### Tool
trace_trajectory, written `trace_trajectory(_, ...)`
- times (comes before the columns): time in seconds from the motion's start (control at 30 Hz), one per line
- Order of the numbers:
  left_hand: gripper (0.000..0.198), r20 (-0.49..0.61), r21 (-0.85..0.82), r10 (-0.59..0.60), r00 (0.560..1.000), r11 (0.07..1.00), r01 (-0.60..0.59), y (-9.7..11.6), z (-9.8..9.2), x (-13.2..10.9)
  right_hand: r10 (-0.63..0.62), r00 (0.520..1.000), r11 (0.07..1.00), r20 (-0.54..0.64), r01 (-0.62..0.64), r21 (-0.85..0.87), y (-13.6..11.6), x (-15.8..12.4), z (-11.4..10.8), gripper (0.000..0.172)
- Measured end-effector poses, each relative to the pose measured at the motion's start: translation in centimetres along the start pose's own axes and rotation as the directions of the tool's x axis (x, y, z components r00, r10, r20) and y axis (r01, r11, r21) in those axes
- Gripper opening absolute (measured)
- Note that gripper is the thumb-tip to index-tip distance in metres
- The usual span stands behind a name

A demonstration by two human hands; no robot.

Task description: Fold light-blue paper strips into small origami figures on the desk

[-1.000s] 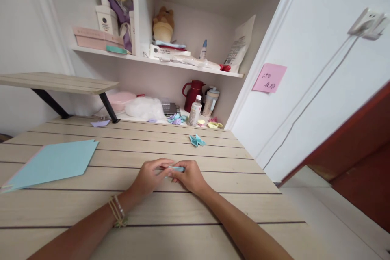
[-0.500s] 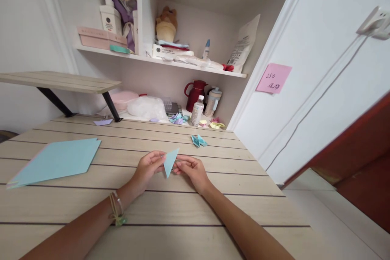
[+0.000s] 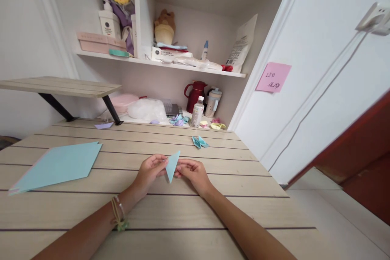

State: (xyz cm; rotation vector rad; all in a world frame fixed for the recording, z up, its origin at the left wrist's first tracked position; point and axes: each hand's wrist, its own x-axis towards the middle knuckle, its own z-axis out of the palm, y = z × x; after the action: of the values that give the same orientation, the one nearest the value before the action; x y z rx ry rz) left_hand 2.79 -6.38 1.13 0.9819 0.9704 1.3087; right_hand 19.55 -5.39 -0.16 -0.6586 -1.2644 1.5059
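Note:
A small light-blue folded paper piece (image 3: 172, 165), narrow and pointed at both ends, stands upright just above the wooden table (image 3: 189, 211). My left hand (image 3: 150, 170) pinches its left edge and my right hand (image 3: 191, 172) pinches its right edge, fingers closed on it. Beyond my hands a finished small blue folded paper (image 3: 199, 142) lies on the table. A stack of light-blue paper sheets (image 3: 57, 164) rests at the left.
At the table's back edge stand a red jug (image 3: 195, 94), a small bottle (image 3: 197, 111), a cup (image 3: 211, 102), a plastic bag (image 3: 146, 109) and loose folded papers (image 3: 178, 120). A raised wooden shelf (image 3: 61, 85) is at the left, a white door with a pink note (image 3: 273, 77) at the right.
A second ago the blue paper lay flat under my fingers on the table; both hands have since lifted it upright and hold it by its edges.

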Motion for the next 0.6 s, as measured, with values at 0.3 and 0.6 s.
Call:
trace_trajectory(0.3, 0.023, 0.016, -0.026, -0.011, 1.0, 1.0, 0.011, -0.04, -0.02, 0.05, 0.001, 1.0, 1.0, 0.001, -0.001, 0.011, -0.04, 0.1, -0.05, 0.029)
trace_trajectory(0.6, 0.021, 0.026, 0.013, -0.012, 1.0, 1.0, 0.011, 0.11, 0.18, -0.12, 0.013, 0.999, 0.999, -0.04, -0.015, -0.045, 0.12, 0.22, 0.01, 0.026)
